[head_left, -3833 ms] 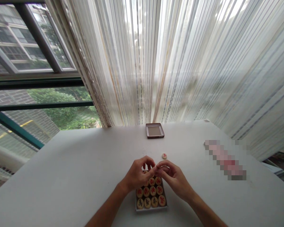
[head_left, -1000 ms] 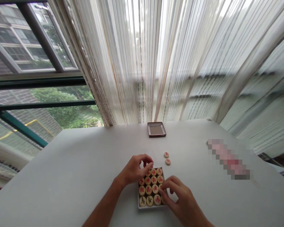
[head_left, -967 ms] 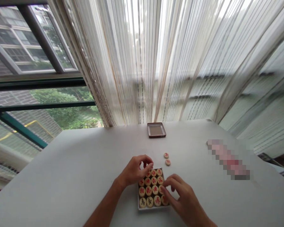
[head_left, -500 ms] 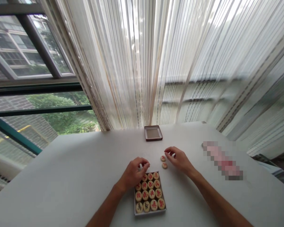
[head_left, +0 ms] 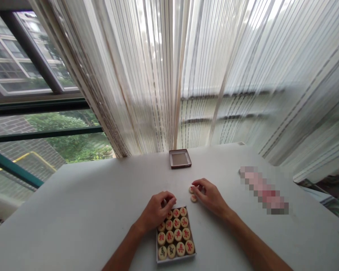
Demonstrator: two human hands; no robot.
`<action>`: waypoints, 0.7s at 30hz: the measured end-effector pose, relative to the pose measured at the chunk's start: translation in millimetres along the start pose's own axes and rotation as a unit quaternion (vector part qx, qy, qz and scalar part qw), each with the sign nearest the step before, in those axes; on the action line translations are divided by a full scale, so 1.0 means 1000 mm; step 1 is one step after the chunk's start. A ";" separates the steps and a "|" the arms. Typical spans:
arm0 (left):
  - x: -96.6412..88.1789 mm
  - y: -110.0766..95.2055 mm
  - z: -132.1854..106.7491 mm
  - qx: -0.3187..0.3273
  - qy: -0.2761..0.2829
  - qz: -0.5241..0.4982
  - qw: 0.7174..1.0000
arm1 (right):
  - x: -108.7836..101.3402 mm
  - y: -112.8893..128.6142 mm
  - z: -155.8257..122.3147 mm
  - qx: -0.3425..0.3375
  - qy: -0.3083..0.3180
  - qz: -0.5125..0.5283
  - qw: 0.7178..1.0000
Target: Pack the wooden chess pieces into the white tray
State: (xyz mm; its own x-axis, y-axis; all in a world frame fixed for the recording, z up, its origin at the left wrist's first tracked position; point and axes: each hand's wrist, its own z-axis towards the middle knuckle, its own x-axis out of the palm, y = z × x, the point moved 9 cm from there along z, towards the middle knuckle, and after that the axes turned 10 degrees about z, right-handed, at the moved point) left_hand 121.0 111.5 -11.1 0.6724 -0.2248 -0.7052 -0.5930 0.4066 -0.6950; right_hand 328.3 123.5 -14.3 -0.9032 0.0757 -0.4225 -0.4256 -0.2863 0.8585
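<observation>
Near the far left corner of a shallow white-edged box (head_left: 176, 259), my left hand (head_left: 157, 210) is loosely curled. Its thumb and index tips come together, and no piece shows between them. Rows of round wooden Chinese chess pieces (head_left: 177, 235) fill the box, mostly with red characters; two in the near row are black. My right hand (head_left: 211, 196) reaches in from the right with thumb and fingers slightly apart. Its fingertips are at the edge of a loose chess piece (head_left: 191, 189) on the table. Just nearer lies a second loose piece (head_left: 193, 198), partly covered by the thumb.
A dark-rimmed shallow lid or tray (head_left: 180, 158) lies farther back on the white table (head_left: 101, 199). On the right is a long pinkish thing (head_left: 264, 192), blurred out by pixels. Striped sheer curtains (head_left: 164, 94) hang behind the table, with an open window at the left.
My right hand has shifted left and its fingertips have come to the loose pieces. My left hand keeps its place by the box. The whole view has turned slightly.
</observation>
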 end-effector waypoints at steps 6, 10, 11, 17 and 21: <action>0.007 0.002 0.001 -0.025 0.026 -0.035 0.999 | 0.000 0.002 -0.002 -0.019 -0.001 0.022 1.000; 0.006 0.006 0.004 -0.032 0.016 -0.031 0.999 | 0.002 0.002 -0.001 -0.025 0.001 0.036 0.999; 0.005 0.007 0.004 -0.031 0.016 -0.028 0.999 | 0.002 0.002 0.000 -0.029 0.001 0.038 0.999; 0.005 0.007 0.005 -0.022 0.018 -0.030 0.999 | 0.001 0.003 -0.001 -0.035 -0.004 0.031 0.999; 0.004 0.007 0.004 -0.014 0.011 -0.030 0.999 | 0.004 0.005 -0.002 -0.041 0.005 0.014 0.999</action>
State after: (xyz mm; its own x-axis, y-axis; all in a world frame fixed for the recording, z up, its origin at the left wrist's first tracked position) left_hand 121.4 116.5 -18.1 0.6973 -0.2678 -0.6648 -0.5641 0.3672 -0.7396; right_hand 322.5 120.4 -12.8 -0.9142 0.0560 -0.4013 -0.3928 -0.3652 0.8440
